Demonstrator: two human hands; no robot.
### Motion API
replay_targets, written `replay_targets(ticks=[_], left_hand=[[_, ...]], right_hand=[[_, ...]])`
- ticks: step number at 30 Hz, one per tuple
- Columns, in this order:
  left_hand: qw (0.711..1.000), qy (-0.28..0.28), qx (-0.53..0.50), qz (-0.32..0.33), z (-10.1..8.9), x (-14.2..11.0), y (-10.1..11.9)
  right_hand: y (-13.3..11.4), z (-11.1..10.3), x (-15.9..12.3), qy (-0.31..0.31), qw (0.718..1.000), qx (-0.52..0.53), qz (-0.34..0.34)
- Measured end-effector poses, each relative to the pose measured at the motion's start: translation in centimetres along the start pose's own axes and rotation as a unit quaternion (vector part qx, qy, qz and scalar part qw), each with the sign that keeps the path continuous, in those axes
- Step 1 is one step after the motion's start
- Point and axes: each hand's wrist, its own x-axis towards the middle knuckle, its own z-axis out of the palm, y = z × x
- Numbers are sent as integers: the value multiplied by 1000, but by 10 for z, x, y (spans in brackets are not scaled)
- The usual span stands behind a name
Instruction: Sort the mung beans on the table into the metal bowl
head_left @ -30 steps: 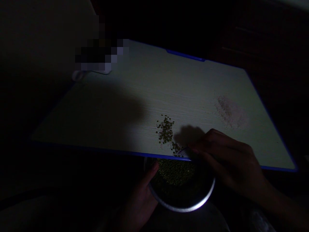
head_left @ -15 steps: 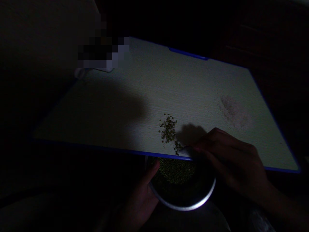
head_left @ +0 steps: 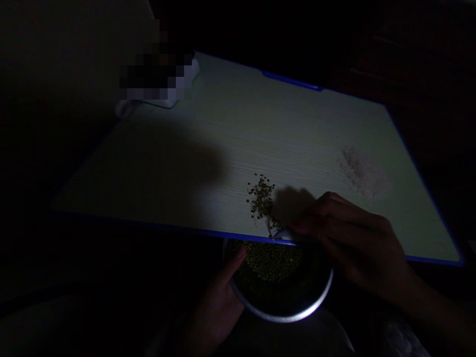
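Observation:
My left hand (head_left: 223,302) is closed on the side of a round metal bowl (head_left: 293,316), with the thumb over its rim. Green mung beans (head_left: 273,263) lie inside, and the bowl's far part is hidden beneath the near edge of a blue-edged, pale tabletop (head_left: 148,183). Above that edge, a small heap of mung beans (head_left: 261,198) lies scattered on the tabletop. My right hand (head_left: 357,238) pinches a small spoon-like thing (head_left: 284,233) low against the surface, touching the nearest beans. Its exact kind is hard to make out in the dark.
A pile of white grains (head_left: 362,171), like rice, lies on the right part of the tabletop. At the far left corner stands a white object (head_left: 169,96), partly blurred out. Shadows cover the left side and the surroundings.
The tip of the thing in my right hand has shifted slightly at the tabletop's near edge, among the lowest beans. My left hand and the bowl stay in place.

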Motion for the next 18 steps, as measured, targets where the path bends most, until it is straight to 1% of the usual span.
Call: replay_targets(ticks=[4, 7, 10, 18], left_hand=[[1000, 2, 7, -3, 0, 1, 2], [1000, -16, -4, 2, -1, 1, 2], [999, -39, -14, -8, 0, 1, 3], [1000, -19, 0, -5, 1, 0, 5]], right_hand=[[-1, -1, -1, 4, 1000, 3, -5], [-3, -2, -4, 10, 1000, 1, 8], [-5, -1, -7, 14, 1000, -1, 16], [-11, 7, -9, 22, 1000, -5, 17]])
